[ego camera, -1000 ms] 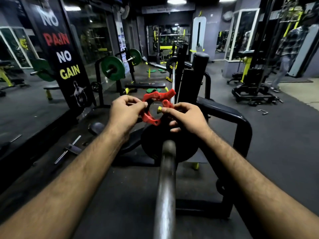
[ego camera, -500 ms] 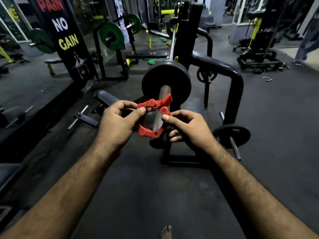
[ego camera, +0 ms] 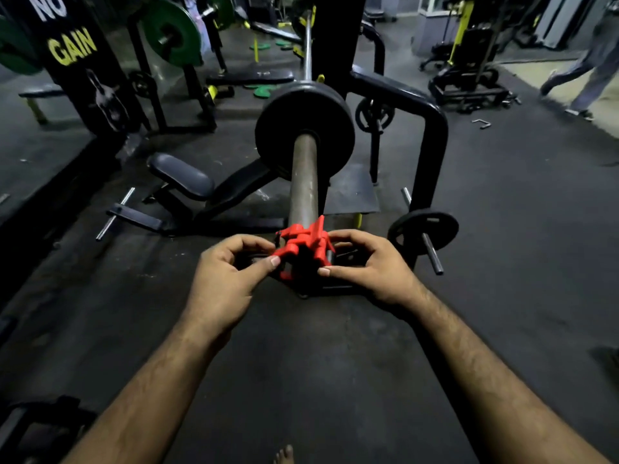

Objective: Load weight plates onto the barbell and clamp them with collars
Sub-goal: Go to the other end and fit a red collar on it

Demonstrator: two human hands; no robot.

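Note:
The barbell sleeve point(ego camera: 304, 182) points toward me, grey and worn, with a black weight plate point(ego camera: 278, 128) loaded on it far up the sleeve. A red plastic collar point(ego camera: 301, 251) sits at the near end of the sleeve, ring around the bar's tip. My left hand point(ego camera: 231, 276) pinches the collar's left side with thumb and fingers. My right hand point(ego camera: 371, 266) grips its right side. The collar's lever sticks up; whether it is latched is unclear.
A black rack frame point(ego camera: 432, 135) stands right of the bar, with a small plate on a peg point(ego camera: 423, 229). A padded seat point(ego camera: 181, 175) lies left. Green plates point(ego camera: 172, 31) sit on another bar behind. A person point(ego camera: 589, 72) walks at far right.
The view tilted down and I stepped back along the bar. Both hands carried the red collar from up near the plate to the sleeve's near end, where it now rings the bar.

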